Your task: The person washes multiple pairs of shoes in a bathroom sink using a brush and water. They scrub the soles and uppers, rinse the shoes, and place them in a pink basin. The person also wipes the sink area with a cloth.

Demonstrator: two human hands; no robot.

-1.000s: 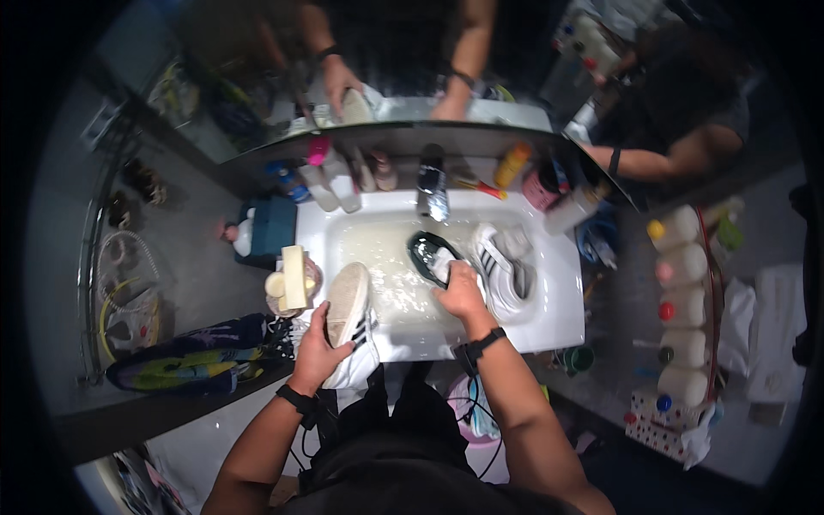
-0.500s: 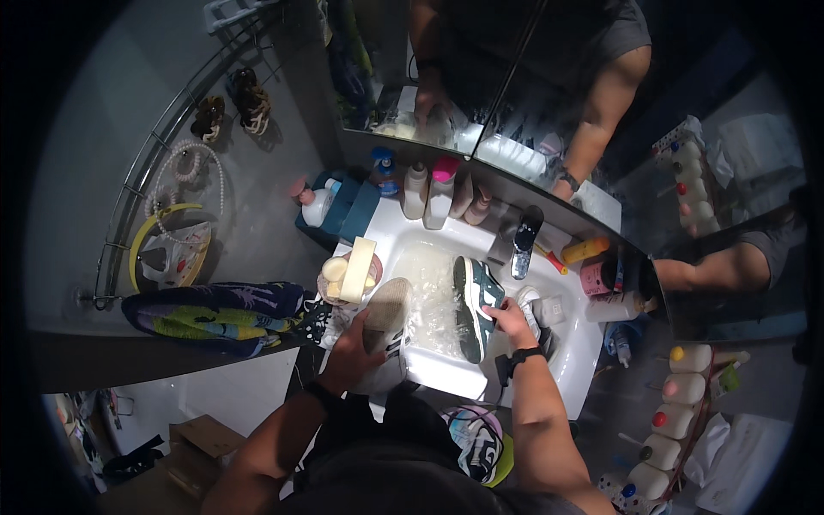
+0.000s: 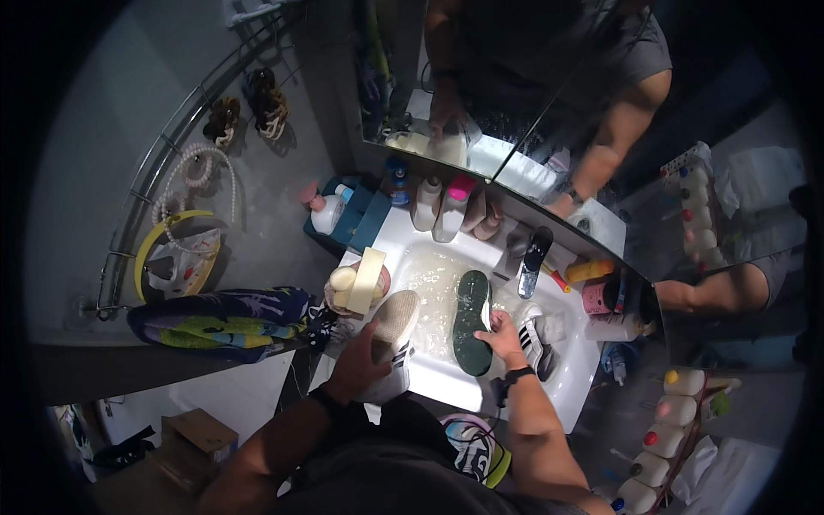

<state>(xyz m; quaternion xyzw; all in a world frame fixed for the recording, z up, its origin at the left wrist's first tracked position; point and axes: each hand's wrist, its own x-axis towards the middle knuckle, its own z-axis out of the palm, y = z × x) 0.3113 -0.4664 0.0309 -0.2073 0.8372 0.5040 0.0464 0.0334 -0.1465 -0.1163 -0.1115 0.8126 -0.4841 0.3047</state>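
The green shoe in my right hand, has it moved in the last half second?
Yes. Judged against the faucet, the green shoe has rolled: its sole, earlier turned partly away from the faucet, now faces up.

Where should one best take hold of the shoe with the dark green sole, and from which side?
Likely grip the dark green-soled shoe at the middle of its right edge, coming from the right, where the right hand pinches it: the sole faces up and that long side faces the hand.
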